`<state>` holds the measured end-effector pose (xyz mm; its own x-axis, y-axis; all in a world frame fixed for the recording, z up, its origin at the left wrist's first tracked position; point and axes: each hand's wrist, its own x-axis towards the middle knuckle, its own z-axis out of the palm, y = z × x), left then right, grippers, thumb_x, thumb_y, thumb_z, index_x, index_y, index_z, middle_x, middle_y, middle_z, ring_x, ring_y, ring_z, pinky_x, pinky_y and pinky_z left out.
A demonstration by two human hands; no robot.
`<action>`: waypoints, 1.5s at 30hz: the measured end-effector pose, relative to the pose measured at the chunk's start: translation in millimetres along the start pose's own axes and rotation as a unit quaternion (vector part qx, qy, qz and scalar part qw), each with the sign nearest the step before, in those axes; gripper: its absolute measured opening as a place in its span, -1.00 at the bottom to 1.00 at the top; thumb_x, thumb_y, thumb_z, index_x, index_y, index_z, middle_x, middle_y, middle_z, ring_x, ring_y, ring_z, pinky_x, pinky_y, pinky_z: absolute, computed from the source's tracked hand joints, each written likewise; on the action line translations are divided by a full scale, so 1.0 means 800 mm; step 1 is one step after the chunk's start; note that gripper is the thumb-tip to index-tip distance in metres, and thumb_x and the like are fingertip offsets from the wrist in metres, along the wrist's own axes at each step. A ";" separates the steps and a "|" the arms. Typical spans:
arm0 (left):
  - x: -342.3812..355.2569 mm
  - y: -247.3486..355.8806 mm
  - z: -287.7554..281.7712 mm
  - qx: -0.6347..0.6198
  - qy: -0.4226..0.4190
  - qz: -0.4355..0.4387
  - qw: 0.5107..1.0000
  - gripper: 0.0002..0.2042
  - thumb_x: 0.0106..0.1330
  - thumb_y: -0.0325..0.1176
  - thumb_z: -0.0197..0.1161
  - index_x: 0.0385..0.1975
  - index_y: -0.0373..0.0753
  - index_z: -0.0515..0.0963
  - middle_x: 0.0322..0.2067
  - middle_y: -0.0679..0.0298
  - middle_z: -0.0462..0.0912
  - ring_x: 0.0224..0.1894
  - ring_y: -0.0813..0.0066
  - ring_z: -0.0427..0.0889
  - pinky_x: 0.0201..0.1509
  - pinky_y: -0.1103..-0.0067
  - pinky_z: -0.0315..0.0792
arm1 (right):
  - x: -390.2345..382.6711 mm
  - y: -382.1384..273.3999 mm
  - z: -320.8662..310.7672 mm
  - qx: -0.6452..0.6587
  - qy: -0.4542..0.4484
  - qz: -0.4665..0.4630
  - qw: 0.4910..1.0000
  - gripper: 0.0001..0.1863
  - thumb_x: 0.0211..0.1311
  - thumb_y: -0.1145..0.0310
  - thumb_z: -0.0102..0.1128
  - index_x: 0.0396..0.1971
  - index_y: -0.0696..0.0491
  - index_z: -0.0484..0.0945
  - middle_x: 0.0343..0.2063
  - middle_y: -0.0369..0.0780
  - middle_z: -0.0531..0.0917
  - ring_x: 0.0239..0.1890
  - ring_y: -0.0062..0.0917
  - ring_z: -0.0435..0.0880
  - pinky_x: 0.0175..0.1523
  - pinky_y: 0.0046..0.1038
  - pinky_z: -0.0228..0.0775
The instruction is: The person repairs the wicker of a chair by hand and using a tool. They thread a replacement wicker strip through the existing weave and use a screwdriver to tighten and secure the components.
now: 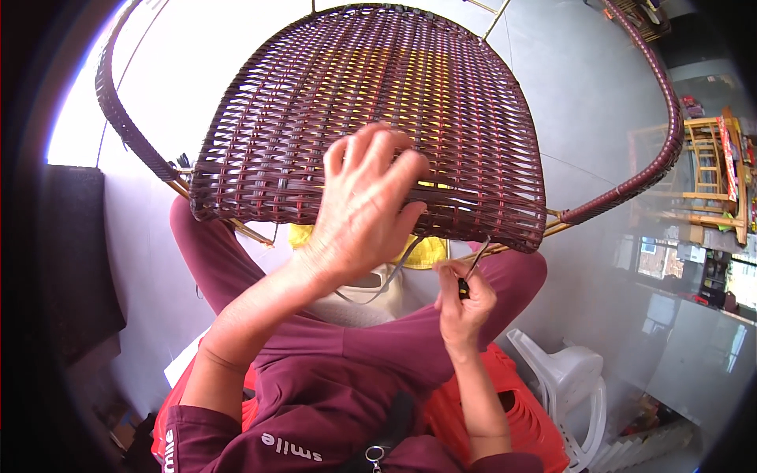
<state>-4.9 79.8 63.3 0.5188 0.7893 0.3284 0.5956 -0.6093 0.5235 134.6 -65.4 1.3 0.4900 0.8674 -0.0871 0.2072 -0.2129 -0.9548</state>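
A dark brown woven wicker chair seat (pixel 371 102) lies across my knees, its front edge toward me. My left hand (pixel 367 193) rests on the weave near that edge, fingers bent and gripping, thumb at the front. Close by, the front strands show a gap with yellow behind it. A loose dark strip (pixel 394 272) hangs below my left hand. Right of it, my right hand (pixel 465 303) is closed round a black-and-yellow handled screwdriver (pixel 478 256). Its thin metal shaft points up at the seat's front edge near the right corner; whether the tip touches the weave I cannot tell.
Wrapped armrests curve out at the left (pixel 118 110) and right (pixel 666 150). Below the seat are a yellow bag (pixel 430 254) and a pale plastic container (pixel 371 303). A red stool (pixel 520 418) is under me, a white plastic stool (pixel 564 370) to the right. Wooden frames (pixel 714 169) stand beyond.
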 end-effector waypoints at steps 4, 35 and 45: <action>0.007 -0.013 -0.008 -0.025 -0.056 -0.018 0.998 -0.59 -0.09 -0.34 0.39 -0.19 -0.22 0.46 0.02 0.15 0.42 0.15 0.12 0.34 0.21 0.29 0.15 | 0.008 0.024 0.043 0.001 0.045 -0.105 0.993 -0.79 0.16 0.58 0.18 -0.17 0.20 0.58 -0.32 -0.21 0.68 -0.77 -0.80 0.36 -0.68 -0.71 0.10; 0.010 -0.012 -0.008 -0.043 -0.084 -0.050 0.994 -0.67 -0.12 -0.35 0.37 -0.31 -0.19 0.48 0.00 0.19 0.43 0.09 0.18 0.39 0.16 0.32 0.16 | 0.011 0.005 0.078 0.256 0.076 0.051 0.962 -0.93 0.14 0.52 0.27 -0.39 0.19 0.59 -0.55 -0.25 0.65 -0.76 -0.80 0.29 -0.64 -0.71 0.08; 0.040 -0.024 -0.007 0.009 -0.172 -0.035 0.984 -0.56 -0.17 -0.32 0.40 -0.25 -0.16 0.38 -0.16 0.22 0.32 -0.04 0.17 0.31 0.00 0.27 0.22 | 0.012 0.002 0.079 0.219 0.089 0.047 0.971 -0.94 0.12 0.54 0.26 -0.42 0.21 0.59 -0.53 -0.22 0.66 -0.74 -0.80 0.31 -0.62 -0.73 0.14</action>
<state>-3.3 116.9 68.4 0.6513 0.7588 0.0046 0.6466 -0.5582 0.5200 86.4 -29.3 -19.2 0.6362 0.7535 -0.1661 -0.2054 -0.0421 -0.9778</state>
